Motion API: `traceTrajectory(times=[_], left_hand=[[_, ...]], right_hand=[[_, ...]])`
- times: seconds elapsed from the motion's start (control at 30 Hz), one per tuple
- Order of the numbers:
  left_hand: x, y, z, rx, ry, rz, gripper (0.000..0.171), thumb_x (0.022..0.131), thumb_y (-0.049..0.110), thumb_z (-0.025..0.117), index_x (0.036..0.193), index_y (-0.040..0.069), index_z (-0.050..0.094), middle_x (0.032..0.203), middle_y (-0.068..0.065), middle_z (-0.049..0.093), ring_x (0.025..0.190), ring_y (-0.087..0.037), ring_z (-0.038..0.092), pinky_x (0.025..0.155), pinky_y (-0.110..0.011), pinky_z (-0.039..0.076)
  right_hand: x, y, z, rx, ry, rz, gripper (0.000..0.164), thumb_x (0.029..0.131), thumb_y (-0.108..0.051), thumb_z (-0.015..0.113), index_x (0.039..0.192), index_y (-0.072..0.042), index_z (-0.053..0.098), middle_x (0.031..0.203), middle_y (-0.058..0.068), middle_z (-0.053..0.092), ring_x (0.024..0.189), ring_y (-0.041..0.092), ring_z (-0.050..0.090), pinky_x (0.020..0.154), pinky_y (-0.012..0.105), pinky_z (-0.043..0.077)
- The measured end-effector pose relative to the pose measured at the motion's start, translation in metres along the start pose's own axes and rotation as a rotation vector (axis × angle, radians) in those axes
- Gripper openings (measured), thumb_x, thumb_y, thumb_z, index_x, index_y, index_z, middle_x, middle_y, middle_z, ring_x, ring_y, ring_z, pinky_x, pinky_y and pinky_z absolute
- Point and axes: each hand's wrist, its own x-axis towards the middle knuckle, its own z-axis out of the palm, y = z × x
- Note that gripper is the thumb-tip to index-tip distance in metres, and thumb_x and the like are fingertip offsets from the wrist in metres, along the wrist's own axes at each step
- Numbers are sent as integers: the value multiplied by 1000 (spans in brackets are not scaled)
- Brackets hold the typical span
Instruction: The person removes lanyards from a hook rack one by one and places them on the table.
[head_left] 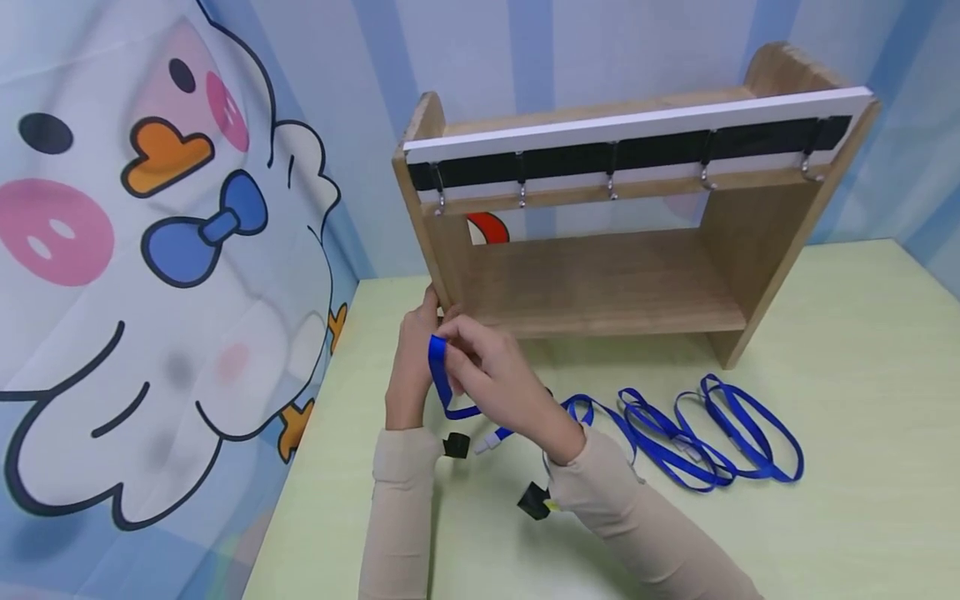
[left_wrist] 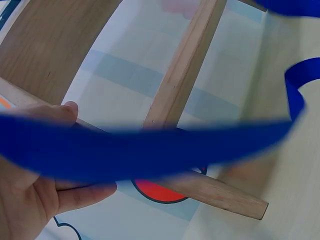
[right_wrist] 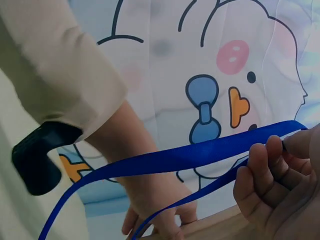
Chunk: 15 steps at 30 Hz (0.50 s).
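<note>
My left hand (head_left: 411, 354) is at the left side panel of a wooden rack (head_left: 600, 279), low near its front edge. In the left wrist view its thumb and fingers lie on either side of the wooden panel, gripping it. Close beside it, my right hand (head_left: 501, 379) pinches a blue lanyard (right_wrist: 190, 154) between thumb and fingers. The pinched strap hangs in a loop and crosses in front of the left hand in both wrist views. Part of the strap runs down behind the right wrist in the head view.
More blue lanyards (head_left: 772, 446) lie tangled on the pale green table (head_left: 847, 533) in front of the rack. Several metal hooks (head_left: 612, 185) line a black strip on the rack's white upper board. A cartoon-printed cloth (head_left: 247, 350) hangs at the left.
</note>
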Motion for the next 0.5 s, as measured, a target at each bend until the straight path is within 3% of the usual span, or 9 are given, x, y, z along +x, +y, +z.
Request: traceTrajectory(times=[0.33,0.5], left_hand=[[0,0,-1,45,3,40,45,107,24,55,142,-3,46,116,-28,68,97,-36,72,74,-46,60],[1,0,-1,34,8,51,46,107,25,55,141,-4,45,116,-29,67,97,-36,72,74,-46,60]], right_hand=[[-18,31,-10,-48,-63,176,13,107,-7,49,103,-4,61,68,0,55,59,20,54,57,27,46],[-19,41,-19,-83,-128,253,14,107,-6,49,104,-3,62,69,2,56,63,32,58,58,28,48]])
